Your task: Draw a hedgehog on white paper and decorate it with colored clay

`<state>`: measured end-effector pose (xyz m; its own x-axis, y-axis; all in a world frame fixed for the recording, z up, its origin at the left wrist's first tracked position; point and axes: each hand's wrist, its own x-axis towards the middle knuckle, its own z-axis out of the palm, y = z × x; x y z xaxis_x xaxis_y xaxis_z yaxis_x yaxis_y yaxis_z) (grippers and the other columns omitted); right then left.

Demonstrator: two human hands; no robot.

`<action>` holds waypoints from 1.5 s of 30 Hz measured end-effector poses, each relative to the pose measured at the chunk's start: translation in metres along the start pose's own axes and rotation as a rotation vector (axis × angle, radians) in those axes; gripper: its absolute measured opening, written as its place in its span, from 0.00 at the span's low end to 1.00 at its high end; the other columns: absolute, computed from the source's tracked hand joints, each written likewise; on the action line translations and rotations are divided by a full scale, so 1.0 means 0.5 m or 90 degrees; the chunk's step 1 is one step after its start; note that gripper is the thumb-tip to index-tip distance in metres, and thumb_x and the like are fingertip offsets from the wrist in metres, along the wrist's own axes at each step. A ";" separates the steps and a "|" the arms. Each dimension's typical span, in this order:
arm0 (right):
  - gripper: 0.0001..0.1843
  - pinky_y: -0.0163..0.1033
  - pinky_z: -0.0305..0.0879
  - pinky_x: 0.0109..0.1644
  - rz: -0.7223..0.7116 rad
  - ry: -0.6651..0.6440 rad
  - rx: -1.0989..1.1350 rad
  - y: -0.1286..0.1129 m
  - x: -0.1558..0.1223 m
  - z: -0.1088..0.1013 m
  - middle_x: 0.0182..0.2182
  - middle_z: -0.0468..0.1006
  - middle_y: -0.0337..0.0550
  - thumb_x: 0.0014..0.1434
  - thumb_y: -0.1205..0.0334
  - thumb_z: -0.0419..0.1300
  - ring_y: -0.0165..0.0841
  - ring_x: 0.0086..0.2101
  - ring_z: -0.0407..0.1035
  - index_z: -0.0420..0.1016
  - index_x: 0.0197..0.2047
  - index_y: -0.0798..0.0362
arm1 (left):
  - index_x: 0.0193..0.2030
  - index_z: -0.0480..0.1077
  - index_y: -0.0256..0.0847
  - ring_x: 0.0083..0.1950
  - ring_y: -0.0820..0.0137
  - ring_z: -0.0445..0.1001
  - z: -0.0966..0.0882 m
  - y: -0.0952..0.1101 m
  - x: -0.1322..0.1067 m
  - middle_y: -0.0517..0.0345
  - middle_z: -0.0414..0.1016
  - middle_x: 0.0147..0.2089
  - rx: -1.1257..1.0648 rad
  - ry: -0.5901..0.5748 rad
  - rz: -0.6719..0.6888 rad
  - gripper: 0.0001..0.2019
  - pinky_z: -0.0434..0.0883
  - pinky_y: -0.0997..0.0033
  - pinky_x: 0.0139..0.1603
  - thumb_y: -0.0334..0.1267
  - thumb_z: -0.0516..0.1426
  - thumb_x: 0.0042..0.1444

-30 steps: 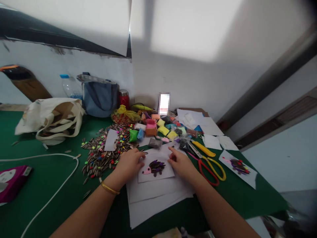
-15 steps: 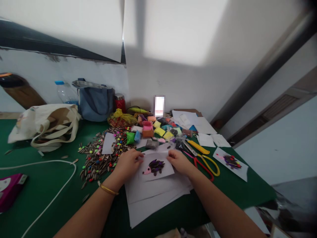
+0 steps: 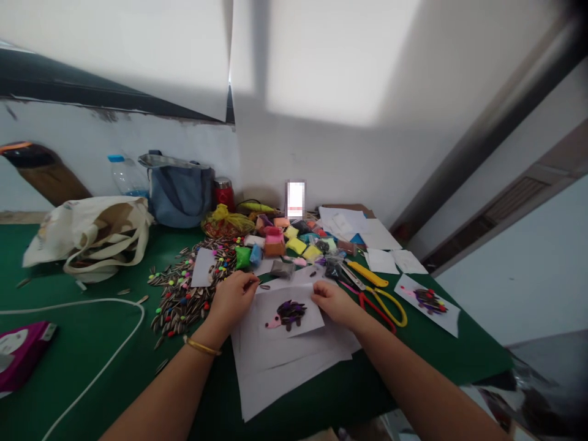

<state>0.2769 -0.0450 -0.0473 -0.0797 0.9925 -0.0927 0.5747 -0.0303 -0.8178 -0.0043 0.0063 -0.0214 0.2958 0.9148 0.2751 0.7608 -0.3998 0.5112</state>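
A small white paper card (image 3: 310, 329) carries a hedgehog picture (image 3: 291, 312), with a pink clay face, a purple body and dark sunflower seeds for spines. My right hand (image 3: 331, 300) pinches the card at its upper right edge. Just off its upper left corner is my left hand (image 3: 235, 297), its thumb and fingertips pressed together; whatever they hold is too small to make out. Under the card lie loose white paper sheets (image 3: 257, 392). A heap of sunflower seeds (image 3: 184, 303) mixed with coloured pompoms spreads beside my left hand.
Yellow-handled scissors (image 3: 390, 306), red-handled scissors (image 3: 374, 312) and a yellow cutter (image 3: 367, 273) lie right of my hands. A second hedgehog card (image 3: 445, 315) is farther right. Clay packets (image 3: 296, 246) and a lit phone (image 3: 295, 199) stand behind. Bags (image 3: 179, 193) and a white cable (image 3: 110, 352) are left.
My left hand has shifted left and up, off the corner of the card. My right hand stays on the card's right edge. The camera view has tilted slightly.
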 end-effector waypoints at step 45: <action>0.19 0.35 0.63 0.35 0.026 0.255 -0.260 -0.026 0.196 -0.272 0.39 0.81 0.46 0.64 0.59 0.50 0.33 0.32 0.72 0.78 0.49 0.54 | 0.38 0.77 0.42 0.39 0.66 0.73 0.007 0.038 -0.016 0.55 0.75 0.36 -0.015 -0.047 0.055 0.09 0.66 0.67 0.42 0.38 0.54 0.62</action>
<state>0.3723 0.0687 0.0317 0.2185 0.9614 0.1673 0.8452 -0.1008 -0.5248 0.0100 -0.0084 -0.0168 0.4020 0.8784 0.2585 0.7167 -0.4776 0.5081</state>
